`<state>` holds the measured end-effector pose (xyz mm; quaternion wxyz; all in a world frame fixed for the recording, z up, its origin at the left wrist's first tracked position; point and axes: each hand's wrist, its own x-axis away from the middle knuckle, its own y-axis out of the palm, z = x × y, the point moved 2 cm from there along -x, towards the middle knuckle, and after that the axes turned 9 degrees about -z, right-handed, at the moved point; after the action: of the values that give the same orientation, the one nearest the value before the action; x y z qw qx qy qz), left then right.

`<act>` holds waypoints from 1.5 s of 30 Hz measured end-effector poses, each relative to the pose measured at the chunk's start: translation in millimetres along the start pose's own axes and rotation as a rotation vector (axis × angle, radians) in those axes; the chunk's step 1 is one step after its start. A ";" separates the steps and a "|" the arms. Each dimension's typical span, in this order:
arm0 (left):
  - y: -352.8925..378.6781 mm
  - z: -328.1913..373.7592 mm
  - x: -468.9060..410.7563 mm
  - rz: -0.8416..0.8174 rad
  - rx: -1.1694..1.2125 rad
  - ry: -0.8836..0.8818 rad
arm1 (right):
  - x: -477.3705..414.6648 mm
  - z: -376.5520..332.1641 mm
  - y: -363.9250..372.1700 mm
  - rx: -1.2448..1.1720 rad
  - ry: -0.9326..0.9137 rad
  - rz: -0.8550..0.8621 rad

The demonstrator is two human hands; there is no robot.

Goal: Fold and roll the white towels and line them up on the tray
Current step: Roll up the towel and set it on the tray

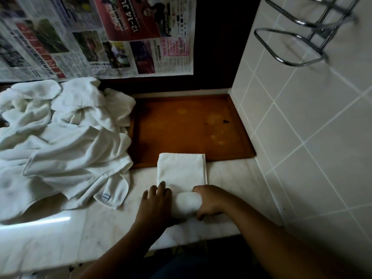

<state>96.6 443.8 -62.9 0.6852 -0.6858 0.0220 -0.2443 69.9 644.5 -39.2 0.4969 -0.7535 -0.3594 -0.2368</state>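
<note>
A folded white towel (182, 171) lies lengthwise on the marble counter, its far end overlapping the front rim of the brown wooden tray (181, 125). Its near end is rolled into a thick roll (188, 202). My left hand (156, 202) lies on the roll's left end with straight fingers reaching onto the flat part. My right hand (211, 201) curls round the roll's right end. The tray holds no towels.
A heap of loose white towels (60, 141) covers the counter to the left and touches the tray's left edge. Newspaper (96, 37) hangs on the wall behind. A tiled wall (312, 137) with a chrome rack (298, 37) stands on the right.
</note>
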 end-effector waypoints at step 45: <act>-10.5 13.6 6.6 -0.107 -0.094 0.016 | 22.8 -28.8 29.9 0.315 0.129 0.298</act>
<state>104.1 454.7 -50.1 0.6380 -0.7154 0.0023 -0.2847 107.5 617.6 -28.9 0.6598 -0.6948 -0.2441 -0.1494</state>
